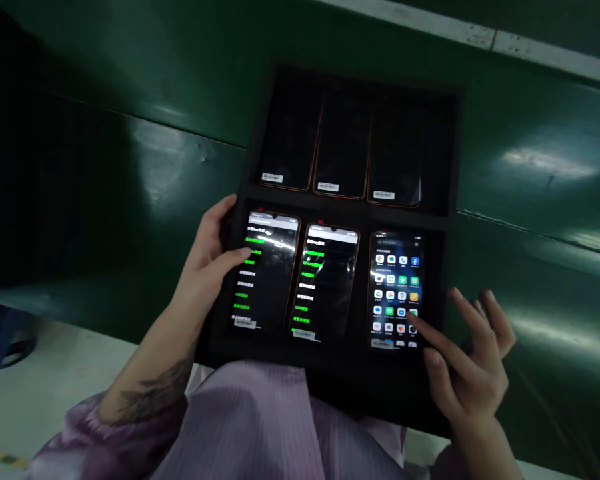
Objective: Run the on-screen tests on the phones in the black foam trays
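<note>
A black foam tray (450,167) holds two rows of three phones. The far row's phones (343,143) are dark. In the near row, the left phone (267,273) and the middle phone (326,280) show green test menus. The right phone (395,290) shows an app grid. My left hand (207,263) grips the tray's left edge, thumb tip on the left phone's screen. My right hand (467,360) has its fingers spread apart, and its index fingertip touches the lower part of the right phone's screen.
The tray rests on a dark green conveyor surface (530,253) and partly over my lap in purple striped fabric (265,427). A pale floor (55,373) shows at lower left. A white strip (480,33) runs along the far edge.
</note>
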The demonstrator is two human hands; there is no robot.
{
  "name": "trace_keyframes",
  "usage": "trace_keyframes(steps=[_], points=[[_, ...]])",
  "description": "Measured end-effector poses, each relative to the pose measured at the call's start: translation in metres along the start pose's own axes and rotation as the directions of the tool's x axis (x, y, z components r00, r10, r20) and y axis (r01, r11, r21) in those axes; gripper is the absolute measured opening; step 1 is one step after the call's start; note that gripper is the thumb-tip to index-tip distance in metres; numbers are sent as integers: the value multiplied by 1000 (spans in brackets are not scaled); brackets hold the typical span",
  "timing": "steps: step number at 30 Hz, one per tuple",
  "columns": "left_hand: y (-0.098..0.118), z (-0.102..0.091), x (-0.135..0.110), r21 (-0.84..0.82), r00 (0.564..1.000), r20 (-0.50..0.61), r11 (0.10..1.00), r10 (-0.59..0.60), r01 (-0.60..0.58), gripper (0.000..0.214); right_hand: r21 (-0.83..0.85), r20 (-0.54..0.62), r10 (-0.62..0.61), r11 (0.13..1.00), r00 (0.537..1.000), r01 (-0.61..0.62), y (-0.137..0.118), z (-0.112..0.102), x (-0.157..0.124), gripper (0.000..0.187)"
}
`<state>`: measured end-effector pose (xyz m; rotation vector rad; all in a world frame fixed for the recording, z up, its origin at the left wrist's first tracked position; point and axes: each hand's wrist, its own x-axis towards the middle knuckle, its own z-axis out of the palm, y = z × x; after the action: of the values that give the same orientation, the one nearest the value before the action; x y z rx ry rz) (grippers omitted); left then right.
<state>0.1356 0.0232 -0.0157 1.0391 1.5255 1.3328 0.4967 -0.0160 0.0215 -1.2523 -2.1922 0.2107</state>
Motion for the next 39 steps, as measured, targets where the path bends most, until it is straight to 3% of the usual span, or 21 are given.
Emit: trace_keyframes(steps=[4,7,16,22,28,34,39], points=[[-6,-18,-4,162,969,248,986,0,-42,102,41,-16,-19,999,1000,19,-7,0,-4,43],[-7,-21,-6,296,952,306,948,17,-112,106,79,-28,-48,996,998,50,-8,1,-6,33],[-4,-11,1,420,980,199,903,1,-86,91,57,36,-86,995,996,84,-9,-7,-13,29],[2,-7,-2,228,985,147,972,-88,53,82,-36,57,24,999,998,-22,-7,-3,-16,27],[1,2,-2,78,1000,-2,996,-30,30,82,-91,12,42,995,999,-41,1,4,-13,28],[14,12,-9,66,992,-66,991,-108,112,70,-101,25,79,992,997,-76,0,2,-13,32],[22,19,-12,110,978,-188,987,-92,114,59,-40,62,24,999,998,-21,1,-3,-9,32]])
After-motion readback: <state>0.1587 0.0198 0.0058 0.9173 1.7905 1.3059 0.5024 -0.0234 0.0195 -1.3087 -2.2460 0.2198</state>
